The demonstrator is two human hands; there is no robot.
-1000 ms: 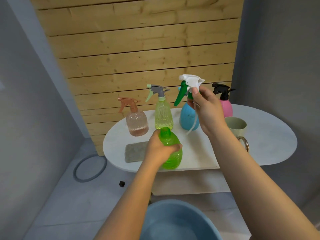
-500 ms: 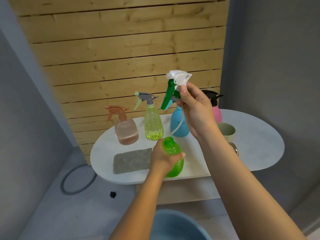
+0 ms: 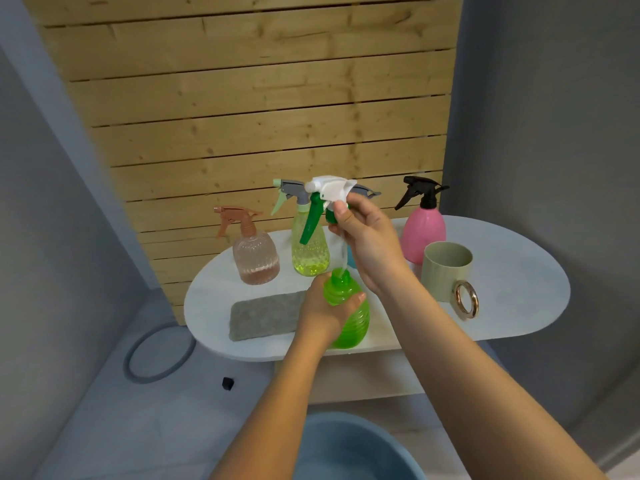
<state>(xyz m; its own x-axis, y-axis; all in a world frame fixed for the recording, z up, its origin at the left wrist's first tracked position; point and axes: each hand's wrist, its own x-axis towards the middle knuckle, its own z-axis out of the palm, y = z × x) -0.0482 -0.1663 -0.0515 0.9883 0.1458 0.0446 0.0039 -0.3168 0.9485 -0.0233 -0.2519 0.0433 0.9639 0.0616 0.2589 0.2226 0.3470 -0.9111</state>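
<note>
A bright green ribbed bottle (image 3: pixel 351 323) stands upright near the front edge of the white oval table (image 3: pixel 512 299), its neck uncapped. My left hand (image 3: pixel 325 306) grips its upper body. My right hand (image 3: pixel 367 237) pinches the collar of a white spray head with a green trigger (image 3: pixel 327 199), holding it above the bottle. The head's clear dip tube (image 3: pixel 343 256) hangs down, and its tip is at the bottle's mouth.
Along the back stand a peach spray bottle (image 3: pixel 256 254), a yellow-green one (image 3: pixel 310 244), a pink one with a black head (image 3: pixel 424 230), and a blue one mostly hidden behind my right hand. A beige mug (image 3: pixel 446 275) stands right, a grey cloth (image 3: pixel 265 315) left, a blue basin (image 3: pixel 349 448) below.
My right hand has brought the spray head left and down, over the green bottle, and the tube tip now reaches the bottle's mouth. My left hand keeps its grip.
</note>
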